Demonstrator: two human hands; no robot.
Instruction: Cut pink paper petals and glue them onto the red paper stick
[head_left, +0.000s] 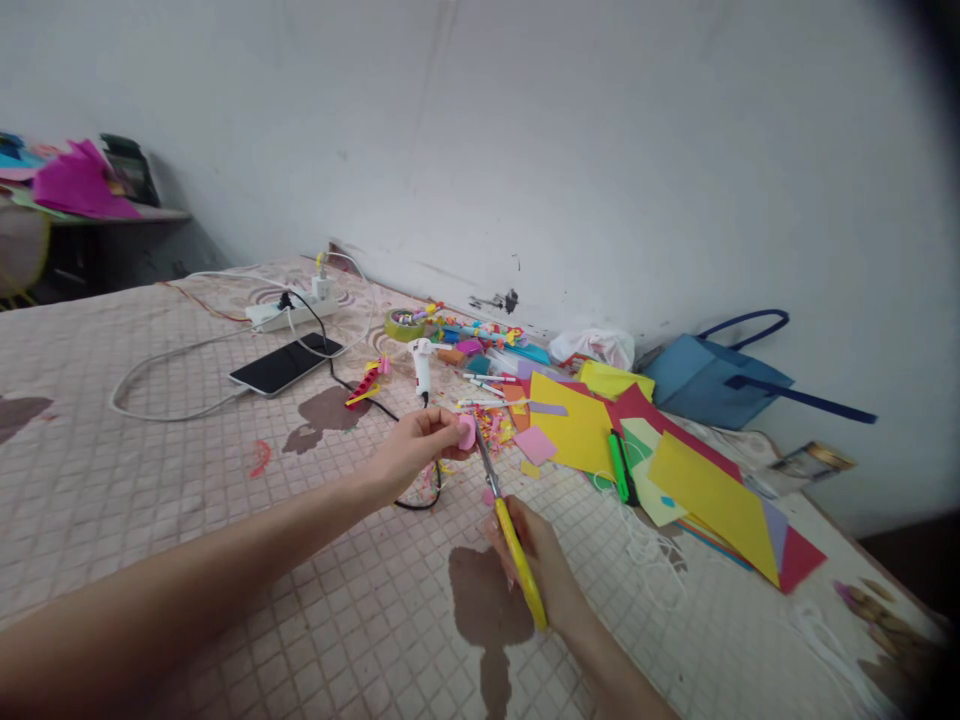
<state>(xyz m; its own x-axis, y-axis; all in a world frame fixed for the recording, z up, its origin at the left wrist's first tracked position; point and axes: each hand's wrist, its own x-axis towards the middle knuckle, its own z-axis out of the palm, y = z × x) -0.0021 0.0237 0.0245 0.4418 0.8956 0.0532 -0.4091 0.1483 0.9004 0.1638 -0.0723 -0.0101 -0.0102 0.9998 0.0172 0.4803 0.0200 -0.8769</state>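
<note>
Bare bedcover [150,480] lies open left; paper sheets [675,470] crowd right.

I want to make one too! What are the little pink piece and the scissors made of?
The pink piece in the left hand looks like thin matte paper or foam sheet; it is too small to tell which. The scissors in the right hand seem to have grey metal blades and smooth yellow plastic handles.

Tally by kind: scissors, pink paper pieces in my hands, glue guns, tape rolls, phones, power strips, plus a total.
Scissors, in right hand: 1
Pink paper piece, in left hand: 1
Glue gun: 1
Tape roll: 1
Phone: 1
Power strip: 1
Total: 6
</note>
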